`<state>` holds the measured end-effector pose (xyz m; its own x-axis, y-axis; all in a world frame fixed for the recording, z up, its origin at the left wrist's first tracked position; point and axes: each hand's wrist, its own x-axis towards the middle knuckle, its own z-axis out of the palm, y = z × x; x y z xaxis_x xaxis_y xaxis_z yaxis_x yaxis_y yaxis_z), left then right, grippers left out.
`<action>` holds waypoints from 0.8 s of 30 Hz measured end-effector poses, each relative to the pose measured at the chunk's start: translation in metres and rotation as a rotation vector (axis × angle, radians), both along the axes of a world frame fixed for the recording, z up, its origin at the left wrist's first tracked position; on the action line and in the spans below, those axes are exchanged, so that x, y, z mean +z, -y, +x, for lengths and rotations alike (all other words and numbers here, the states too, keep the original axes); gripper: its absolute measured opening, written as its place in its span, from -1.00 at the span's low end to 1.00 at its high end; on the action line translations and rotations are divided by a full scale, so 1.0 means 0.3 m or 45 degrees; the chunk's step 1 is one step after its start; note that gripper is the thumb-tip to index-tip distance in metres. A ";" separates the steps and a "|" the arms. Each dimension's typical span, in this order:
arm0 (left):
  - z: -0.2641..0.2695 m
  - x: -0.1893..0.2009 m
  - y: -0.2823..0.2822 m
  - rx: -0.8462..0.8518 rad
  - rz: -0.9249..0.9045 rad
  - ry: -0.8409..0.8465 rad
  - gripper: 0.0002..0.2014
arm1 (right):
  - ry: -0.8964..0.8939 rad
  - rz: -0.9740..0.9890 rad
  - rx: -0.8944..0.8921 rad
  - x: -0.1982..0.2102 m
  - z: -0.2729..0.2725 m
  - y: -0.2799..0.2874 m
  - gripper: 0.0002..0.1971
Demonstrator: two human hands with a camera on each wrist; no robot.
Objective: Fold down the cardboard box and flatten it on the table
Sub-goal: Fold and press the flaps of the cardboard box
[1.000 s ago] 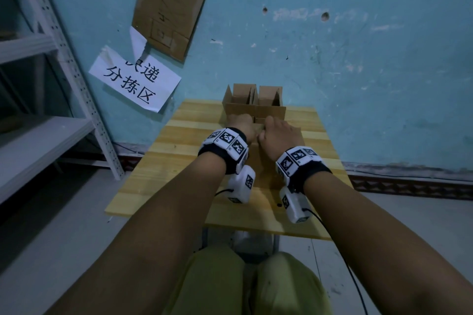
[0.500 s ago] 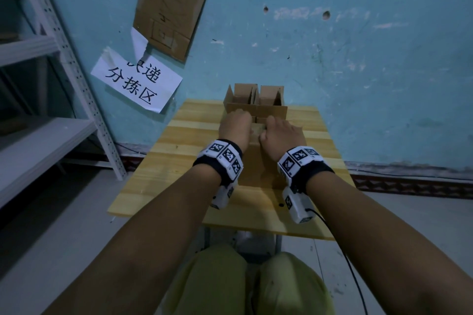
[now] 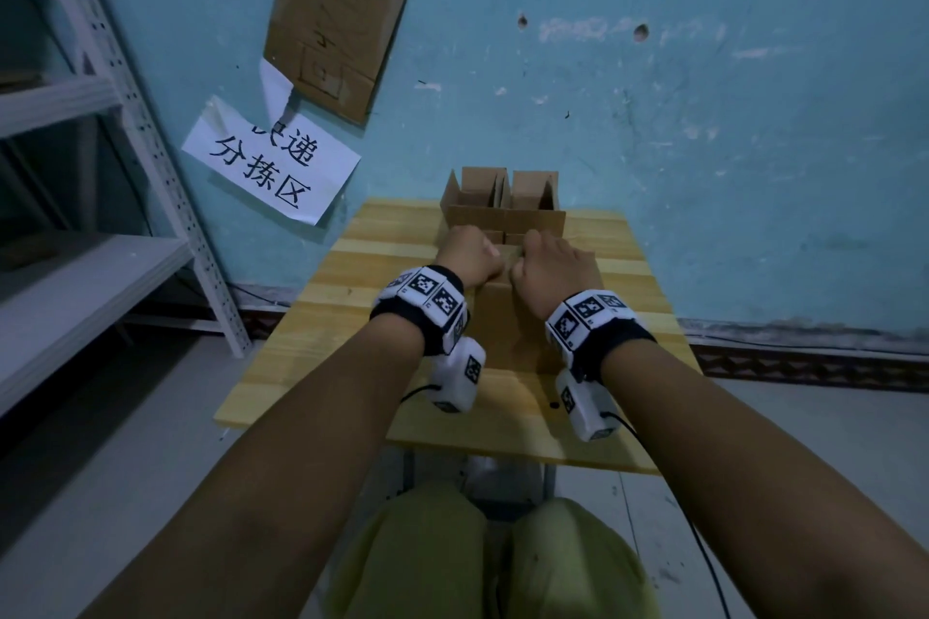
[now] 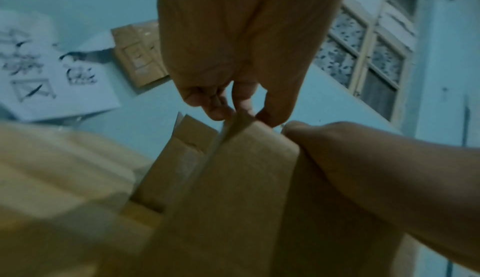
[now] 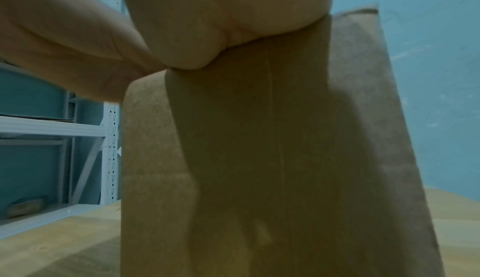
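Cardboard box (image 3: pixel 504 317) lies on the table (image 3: pixel 352 287), mid-table, its near part pressed low and its far end partly standing, with compartments open toward the wall (image 3: pixel 704 116). Long axis appears to run from the person's edge of the table straight toward the wall.

Left hand (image 3: pixel 470 250) pinches a thin edge of a panel between fingertips (image 4: pixel 221 113) and thumb. Right hand (image 3: pixel 555 266) is curled, knuckles up, just beside the left at the box's middle; the right wrist view shows it bearing on the top edge of a panel, but whether it grips cannot be told.

Judgement: roughly midway. Near section looks collapsed; far end at the wall side needs folding and pressing flat.
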<state>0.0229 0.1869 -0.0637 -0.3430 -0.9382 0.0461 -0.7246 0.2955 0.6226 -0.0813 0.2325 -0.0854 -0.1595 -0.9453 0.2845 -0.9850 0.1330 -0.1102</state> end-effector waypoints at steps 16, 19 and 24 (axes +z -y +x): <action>-0.045 0.021 0.021 0.029 0.021 0.368 -0.62 | 0.028 0.057 -0.012 -0.008 -0.005 0.010 -0.67; -0.049 0.037 0.019 -0.067 -0.006 0.497 -0.67 | 0.034 0.040 -0.018 -0.013 -0.006 0.011 -0.68; -0.025 0.041 0.028 -0.132 0.029 0.494 -0.69 | 0.028 0.025 0.000 -0.011 -0.006 0.008 -0.71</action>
